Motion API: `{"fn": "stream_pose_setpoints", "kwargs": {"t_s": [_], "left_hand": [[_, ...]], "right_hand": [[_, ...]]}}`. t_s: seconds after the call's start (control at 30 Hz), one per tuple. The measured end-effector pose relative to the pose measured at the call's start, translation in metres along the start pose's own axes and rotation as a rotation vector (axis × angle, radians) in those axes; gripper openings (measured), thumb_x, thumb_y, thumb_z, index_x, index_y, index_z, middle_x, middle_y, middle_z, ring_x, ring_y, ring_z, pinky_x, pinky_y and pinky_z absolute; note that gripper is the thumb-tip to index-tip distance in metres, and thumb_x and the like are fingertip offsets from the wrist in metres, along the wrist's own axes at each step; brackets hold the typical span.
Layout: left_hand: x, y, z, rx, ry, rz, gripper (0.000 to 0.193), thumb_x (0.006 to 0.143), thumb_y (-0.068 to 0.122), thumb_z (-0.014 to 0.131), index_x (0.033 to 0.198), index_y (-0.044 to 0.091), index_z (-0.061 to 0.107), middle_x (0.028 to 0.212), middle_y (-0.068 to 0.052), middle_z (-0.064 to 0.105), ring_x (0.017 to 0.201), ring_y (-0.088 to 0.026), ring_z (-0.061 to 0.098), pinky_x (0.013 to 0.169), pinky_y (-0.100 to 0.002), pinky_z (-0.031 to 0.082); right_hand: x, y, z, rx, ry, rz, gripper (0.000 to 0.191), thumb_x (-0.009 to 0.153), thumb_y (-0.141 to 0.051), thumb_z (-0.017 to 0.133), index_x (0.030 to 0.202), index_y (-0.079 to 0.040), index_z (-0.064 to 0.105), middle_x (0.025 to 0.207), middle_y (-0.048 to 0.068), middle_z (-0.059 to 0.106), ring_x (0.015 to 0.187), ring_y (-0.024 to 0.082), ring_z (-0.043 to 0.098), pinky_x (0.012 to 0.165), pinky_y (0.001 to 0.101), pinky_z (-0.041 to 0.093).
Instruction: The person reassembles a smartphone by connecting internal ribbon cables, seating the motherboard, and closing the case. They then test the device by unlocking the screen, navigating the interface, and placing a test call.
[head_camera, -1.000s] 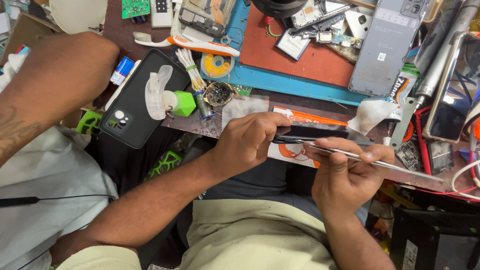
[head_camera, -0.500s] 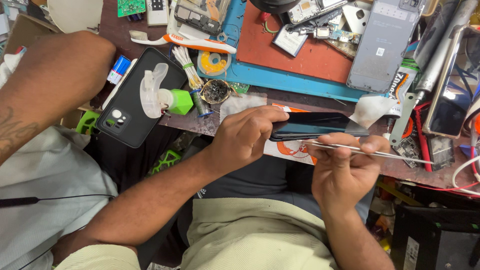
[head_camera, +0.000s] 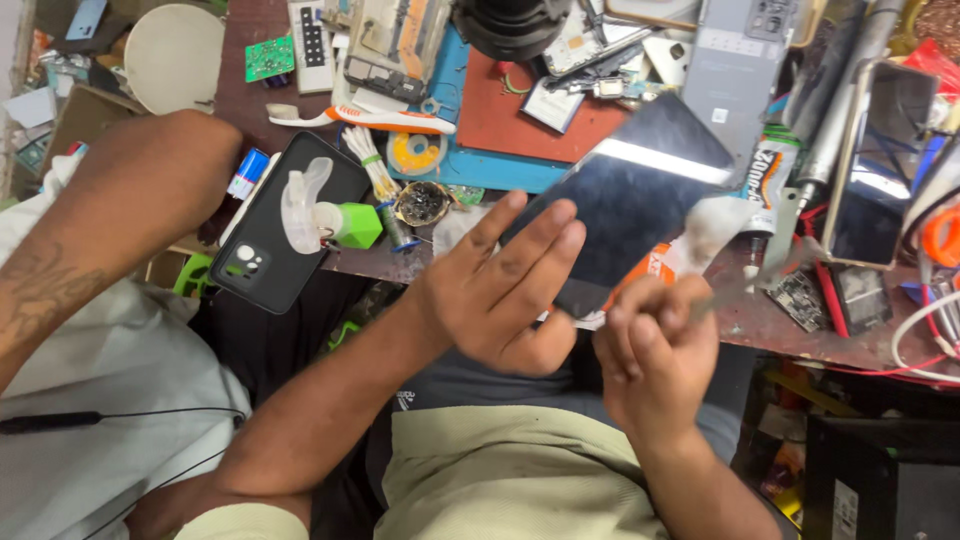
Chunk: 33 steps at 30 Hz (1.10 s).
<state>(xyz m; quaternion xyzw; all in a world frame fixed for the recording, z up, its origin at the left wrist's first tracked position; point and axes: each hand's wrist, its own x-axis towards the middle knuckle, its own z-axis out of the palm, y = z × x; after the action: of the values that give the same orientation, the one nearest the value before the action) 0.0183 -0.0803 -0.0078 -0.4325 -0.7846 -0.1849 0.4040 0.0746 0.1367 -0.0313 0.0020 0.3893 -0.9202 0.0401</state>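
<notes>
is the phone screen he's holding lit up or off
Off. The phone screen is dark all over, showing only a bright streak of reflected light near its top edge. The left hand supports it with spread fingers; the right hand works at its lower edge.

Both forearms bare; left hand, right hand ungloved; pale khaki trousers, grey shirt hem.

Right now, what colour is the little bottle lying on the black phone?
The little bottle is bright green, with a clear cap; the head view shows it best.
</notes>
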Motion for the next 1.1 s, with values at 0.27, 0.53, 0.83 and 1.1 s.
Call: {"fn": "stream_pose_setpoints", "kwargs": {"t_s": [0.27,0.53,0.83,1.1], "left_hand": [[-0.010,-0.011,0.045,0.125,-0.027,0.059,0.013,0.112,0.015,0.050,0.102,0.012,0.043,0.129,-0.027,0.067,0.129,-0.044,0.063,0.113,-0.061,0.046],[-0.020,-0.009,0.049,0.145,-0.023,0.050,0.017,0.111,0.018,0.050,0.096,0.013,0.042,0.127,-0.026,0.069,0.126,-0.043,0.064,0.112,-0.059,0.046],[-0.022,-0.006,0.050,0.166,-0.041,0.029,0.021,0.114,0.021,0.048,0.096,0.014,0.041,0.125,-0.025,0.071,0.121,-0.042,0.068,0.108,-0.058,0.050],[-0.023,-0.009,0.052,0.181,-0.049,0.035,0.014,0.110,0.016,0.047,0.098,0.015,0.041,0.125,-0.025,0.071,0.120,-0.042,0.069,0.106,-0.057,0.052]], "right_hand": [[0.034,-0.005,-0.002,-0.087,0.191,0.302,0.030,0.098,0.001,0.066,0.105,-0.015,0.041,0.078,0.001,0.051,0.047,0.004,0.035,0.037,0.0199,0.031],[0.042,-0.007,-0.002,-0.074,0.213,0.403,0.033,0.091,0.001,0.068,0.104,-0.017,0.044,0.080,0.002,0.056,0.045,0.004,0.036,0.036,0.0197,0.030],[0.050,-0.012,-0.006,-0.115,0.150,0.444,0.033,0.089,0.003,0.066,0.105,-0.017,0.045,0.076,-0.001,0.050,0.050,0.004,0.036,0.040,0.0205,0.030],[0.053,-0.012,-0.008,-0.195,0.157,0.437,0.031,0.089,0.004,0.059,0.115,-0.009,0.051,0.076,-0.001,0.048,0.054,0.005,0.039,0.043,0.0220,0.032]]}}
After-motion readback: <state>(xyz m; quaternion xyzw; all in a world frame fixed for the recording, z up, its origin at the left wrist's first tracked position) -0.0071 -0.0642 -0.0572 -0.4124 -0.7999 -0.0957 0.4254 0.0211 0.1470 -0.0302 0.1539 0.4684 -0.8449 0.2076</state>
